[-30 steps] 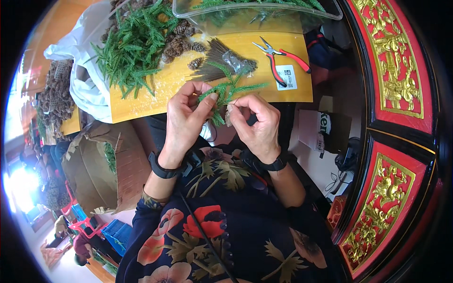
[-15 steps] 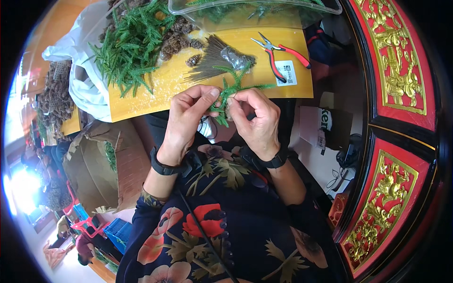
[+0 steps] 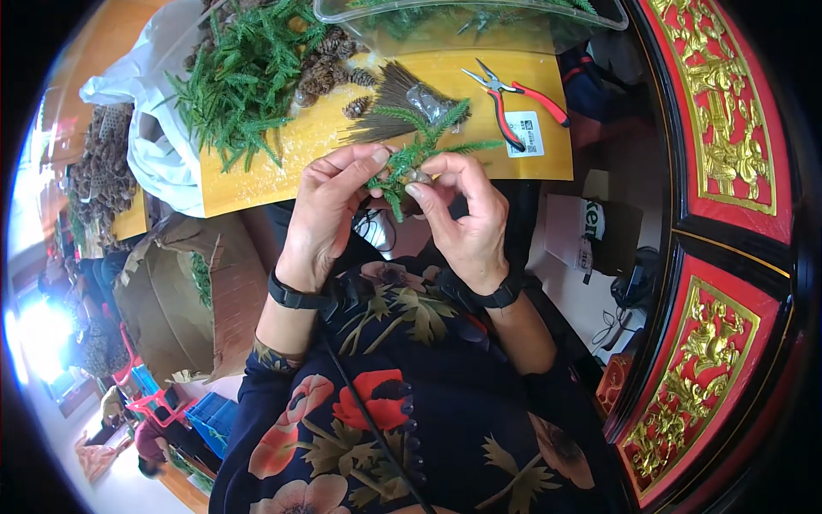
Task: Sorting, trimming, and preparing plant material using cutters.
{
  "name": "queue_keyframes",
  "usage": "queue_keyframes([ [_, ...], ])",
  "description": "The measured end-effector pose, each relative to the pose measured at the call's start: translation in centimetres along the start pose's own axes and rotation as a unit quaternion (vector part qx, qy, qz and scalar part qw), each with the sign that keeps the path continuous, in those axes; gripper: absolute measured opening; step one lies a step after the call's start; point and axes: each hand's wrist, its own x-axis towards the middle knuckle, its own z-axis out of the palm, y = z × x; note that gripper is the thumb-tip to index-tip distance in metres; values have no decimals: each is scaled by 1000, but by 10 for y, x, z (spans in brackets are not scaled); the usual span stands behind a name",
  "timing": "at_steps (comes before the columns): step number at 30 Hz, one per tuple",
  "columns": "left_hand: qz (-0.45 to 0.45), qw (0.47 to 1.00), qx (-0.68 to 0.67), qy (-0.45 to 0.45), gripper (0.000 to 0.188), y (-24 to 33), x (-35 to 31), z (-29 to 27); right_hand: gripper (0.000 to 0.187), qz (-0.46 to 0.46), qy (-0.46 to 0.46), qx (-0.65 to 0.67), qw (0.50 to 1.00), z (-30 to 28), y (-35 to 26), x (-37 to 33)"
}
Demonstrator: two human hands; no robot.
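A green artificial fir sprig (image 3: 426,137) is held between my two hands, just in front of the table's near edge, with its tips fanning away from me. My left hand (image 3: 332,193) is closed on its left side, thumb pressed over the fingers. My right hand (image 3: 469,206) pinches at the sprig's base, where a small brownish piece (image 3: 417,176) shows, too covered to name. Beyond the sprig lies a bundle of thin brown wire stems (image 3: 390,107) in a clear wrapper. Red-handled pliers (image 3: 505,94), jaws apart, lie to the right, partly over a white label (image 3: 524,134).
A pile of green sprigs (image 3: 240,86) and several pine cones (image 3: 321,73) lie at the table's back left, by a white plastic bag (image 3: 158,128). A clear plastic box (image 3: 479,21) stands at the back. An open cardboard box (image 3: 171,300) is at left, a carved red-gold panel (image 3: 728,111) at right.
The sprig has turned a little in my hands, so its tips spread more to the right. My left hand has shifted slightly left, and the brownish piece by my right fingertips shows more.
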Motion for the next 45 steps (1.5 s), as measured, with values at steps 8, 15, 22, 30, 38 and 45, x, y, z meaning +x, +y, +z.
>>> queue_keyframes([
  [8,38,996,81,-1,15,-10,-3,15,23,-70,47,-75,994,0,3,0],
  [15,297,896,330,24,17,-17,0,21,26,-6,39,-39,998,0,3,-4],
  [22,339,848,402,69,16,-14,-4,27,28,-12,65,22,998,5,9,-3],
  [30,292,884,360,58,13,-8,-3,11,16,-37,-25,-80,996,-9,-16,18],
  [38,269,899,344,30,13,-4,-3,-4,8,-24,-84,-68,994,1,-11,40],
  [45,160,963,217,-28,11,-9,-2,-13,5,-39,-155,-66,985,-7,-11,47],
])
